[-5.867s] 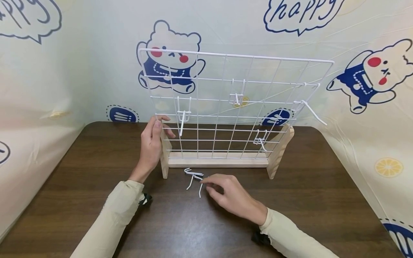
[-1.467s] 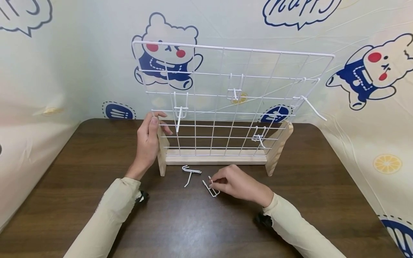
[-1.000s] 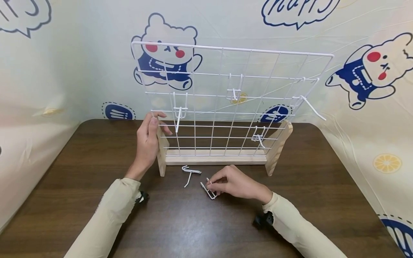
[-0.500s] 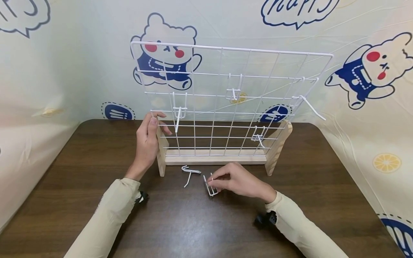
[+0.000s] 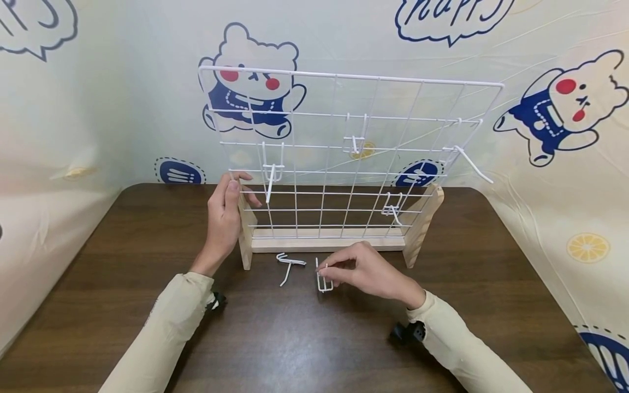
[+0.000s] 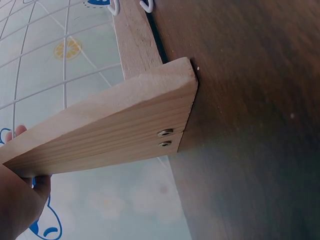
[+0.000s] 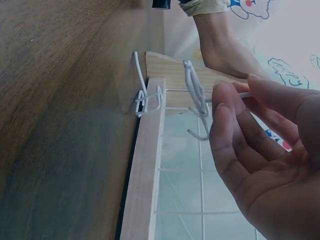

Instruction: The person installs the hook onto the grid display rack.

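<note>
A white wire grid panel (image 5: 351, 76) stands in a wooden base (image 5: 326, 245) with upright wooden ends. My left hand (image 5: 225, 218) grips the left wooden end (image 6: 125, 115), thumb in front and fingers behind. With thumb and fingertips, my right hand (image 5: 373, 273) pinches a white wire hook (image 5: 325, 290) by its arm, in front of the base. In the head view its two prongs point up, and the right wrist view shows the double-wire frame (image 7: 196, 87) beyond the fingertips. Another white hook (image 5: 295, 262) lies on the table to its left.
Several white hooks hang on the grid, among them a left one (image 5: 272, 169), a middle one (image 5: 355, 144) and a lower right one (image 5: 391, 210). A long-armed hook (image 5: 474, 164) juts out at the right edge. The dark wooden table (image 5: 275, 349) meets a patterned cloth backdrop (image 5: 162, 98).
My right hand has picked one hook from beside the other, drawn it right, and turned it until its prongs point up, shifting slightly toward the rack. My left hand keeps its grip.
</note>
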Available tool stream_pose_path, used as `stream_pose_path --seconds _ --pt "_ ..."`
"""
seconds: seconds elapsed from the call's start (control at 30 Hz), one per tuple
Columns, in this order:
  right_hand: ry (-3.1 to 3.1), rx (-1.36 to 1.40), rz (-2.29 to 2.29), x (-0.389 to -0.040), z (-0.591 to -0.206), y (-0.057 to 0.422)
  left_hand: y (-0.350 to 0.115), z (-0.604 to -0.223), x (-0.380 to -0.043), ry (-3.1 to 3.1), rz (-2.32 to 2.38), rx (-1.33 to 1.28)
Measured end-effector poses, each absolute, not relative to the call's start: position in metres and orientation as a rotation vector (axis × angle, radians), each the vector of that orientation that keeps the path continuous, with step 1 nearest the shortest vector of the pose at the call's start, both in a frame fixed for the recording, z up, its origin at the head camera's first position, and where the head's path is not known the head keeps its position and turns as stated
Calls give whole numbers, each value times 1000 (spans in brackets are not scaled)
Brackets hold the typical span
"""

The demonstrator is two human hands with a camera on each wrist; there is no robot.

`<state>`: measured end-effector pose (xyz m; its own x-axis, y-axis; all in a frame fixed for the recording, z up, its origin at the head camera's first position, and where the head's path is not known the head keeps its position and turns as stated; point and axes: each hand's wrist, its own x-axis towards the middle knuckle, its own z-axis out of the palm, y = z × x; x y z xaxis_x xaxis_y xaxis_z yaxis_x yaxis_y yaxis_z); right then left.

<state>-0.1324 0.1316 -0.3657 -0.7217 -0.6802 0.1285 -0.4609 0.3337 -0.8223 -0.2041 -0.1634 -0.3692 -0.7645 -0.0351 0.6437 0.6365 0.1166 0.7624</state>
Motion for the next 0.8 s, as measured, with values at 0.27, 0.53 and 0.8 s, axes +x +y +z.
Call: stream_pose_path --seconds 0.27,0.53,0.8 --pt "2402 -1009 -1407 -130 -361 132 -164 -370 -205 -1878 -1697 -578" --pt "2502 -1082 -1457 -128 -352 133 -164 -371 -205 -1879 -1698 -573" --pt "2540 -1156 -1580 -126 -341 134 -163 -370 -204 -1889 -1693 -557"
